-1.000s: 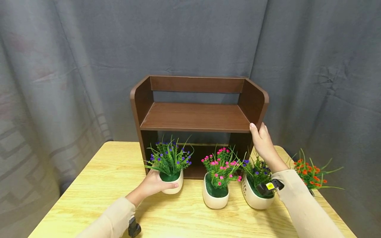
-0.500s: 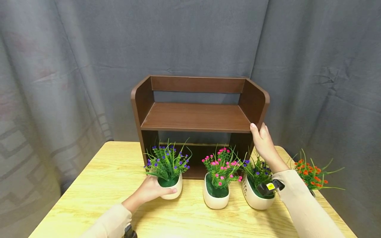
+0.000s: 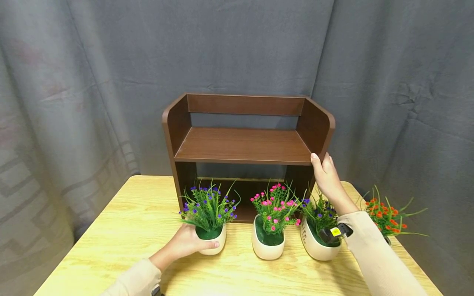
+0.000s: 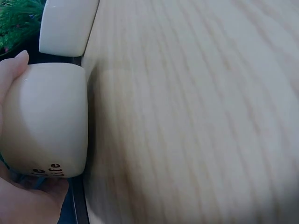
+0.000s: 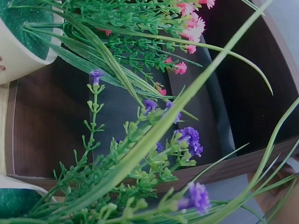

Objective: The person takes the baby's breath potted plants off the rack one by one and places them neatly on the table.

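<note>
In the head view my left hand (image 3: 187,241) grips a white pot of purple flowers (image 3: 212,243) at its side, thumb across the front. The left wrist view shows dark lettering on this white pot (image 4: 49,116); whether its base touches the table, I cannot tell. My right hand (image 3: 327,176) holds the right side panel of a brown two-tier shelf (image 3: 242,146), thumb at the front edge, some fingers hidden behind the panel. A pot of pink flowers (image 3: 269,248) stands between the hands, in front of the shelf. Below my right wrist is another purple-flowered pot (image 3: 314,246).
At the far right is an orange-flowered plant (image 3: 386,216), its pot mostly hidden by my sleeve. Everything stands on a light wooden table (image 3: 111,242). Grey curtains (image 3: 240,49) hang behind and at both sides.
My left hand has brought the purple-flowered pot toward me, away from the shelf. My right hand stays on the side panel, and the shelf and other pots keep their places.
</note>
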